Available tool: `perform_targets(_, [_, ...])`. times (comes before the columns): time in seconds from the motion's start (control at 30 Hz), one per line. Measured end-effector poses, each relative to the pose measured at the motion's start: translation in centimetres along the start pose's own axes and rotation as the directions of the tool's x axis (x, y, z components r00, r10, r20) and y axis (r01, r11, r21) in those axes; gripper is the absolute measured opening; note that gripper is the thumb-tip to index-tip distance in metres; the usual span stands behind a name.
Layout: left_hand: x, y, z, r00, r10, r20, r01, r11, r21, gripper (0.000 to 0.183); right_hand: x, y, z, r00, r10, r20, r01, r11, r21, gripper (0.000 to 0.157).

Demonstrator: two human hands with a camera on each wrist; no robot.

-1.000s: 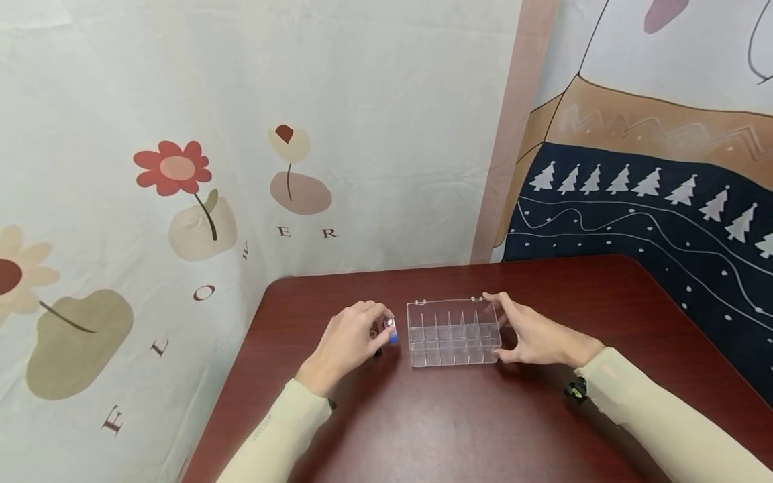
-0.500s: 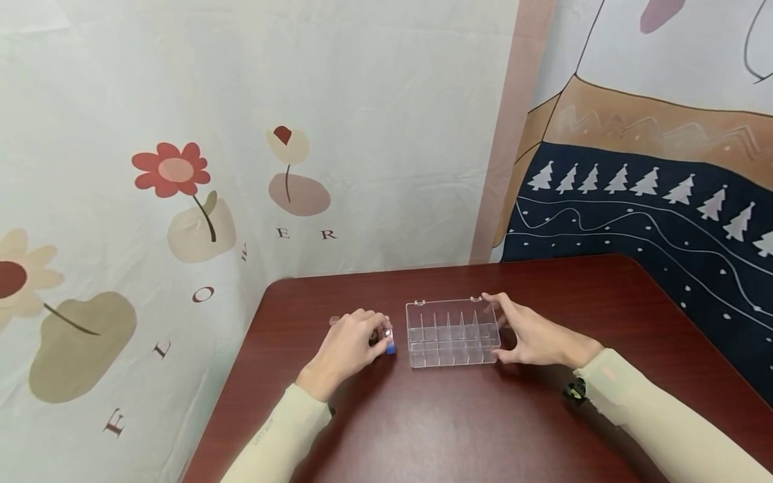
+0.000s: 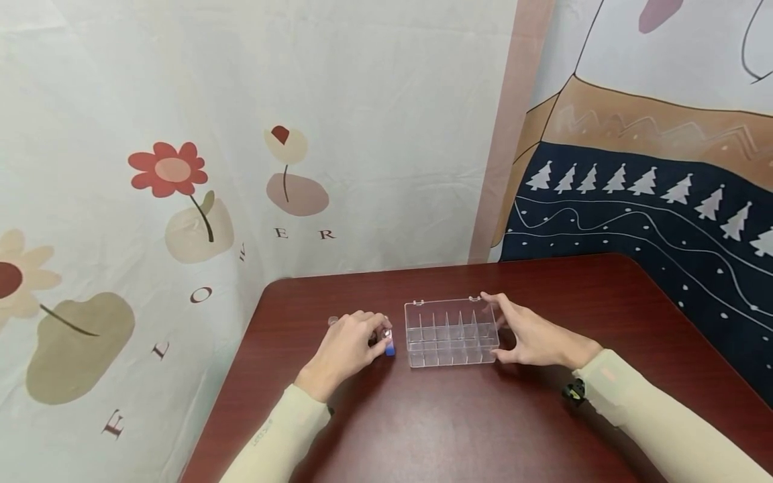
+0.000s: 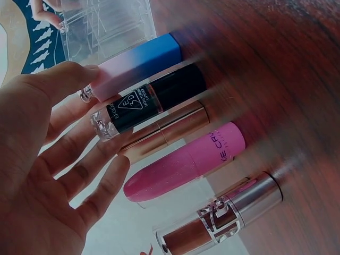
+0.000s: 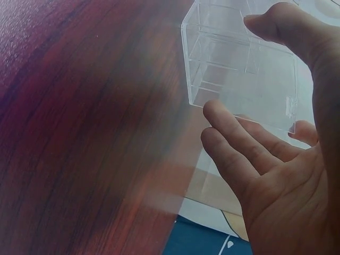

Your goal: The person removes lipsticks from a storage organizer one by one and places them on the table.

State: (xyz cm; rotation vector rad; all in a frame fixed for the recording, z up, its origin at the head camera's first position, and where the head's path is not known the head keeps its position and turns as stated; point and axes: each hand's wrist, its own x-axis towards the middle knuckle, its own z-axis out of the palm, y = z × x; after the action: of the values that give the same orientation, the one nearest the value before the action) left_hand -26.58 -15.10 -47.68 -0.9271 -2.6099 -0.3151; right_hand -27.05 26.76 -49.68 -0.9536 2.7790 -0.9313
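In the left wrist view, my left hand [image 3: 344,345] pinches the upper end of a pink-to-blue lipstick tube [image 4: 139,65], thumb on its near side. The tube stands on the table at the end of a row. Beside it come a black lipstick [image 4: 183,87], a slim gold tube [image 4: 172,130], a bright pink tube [image 4: 186,162] and a clear-and-silver lip gloss [image 4: 220,218]. To their right sits a clear divided box [image 3: 453,335]. My right hand [image 3: 534,332] grips its right end, thumb at the front, fingertips along the side and back corner.
The dark red wooden table [image 3: 447,422] ends at a pale flower-printed curtain [image 3: 386,134] behind and to the left. A navy cloth with white trees [image 3: 634,221] hangs at the right.
My left hand has lowered the pink-to-blue lipstick tube and drawn slightly toward me, bringing it down to the table at the row's end. My right hand and the box have stayed put.
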Motion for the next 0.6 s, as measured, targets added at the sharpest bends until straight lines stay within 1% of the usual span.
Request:
perform_targets(0.17, [-0.11,0.0,0.05,1.0,0.014,-0.009,-0.014,1.0,0.011,0.017,-0.03,-0.02,0.1,1.0,-0.004,-0.003,0.004,1.0,-0.002,0.111])
perform_targets(0.37, [-0.22,-0.04,0.13,0.998,0.041,-0.042,-0.04,0.999,0.029,0.019,0.0,-0.08,0.12,1.0,-0.005,-0.005,0.005,1.0,-0.002,0.112])
perform_targets(0.6, [-0.39,0.06,-0.22,0.999,0.026,-0.04,-0.024,0.999,0.041,0.023,-0.13,-0.04,0.25,1.0,-0.004,-0.013,0.004,1.0,-0.001,0.113])
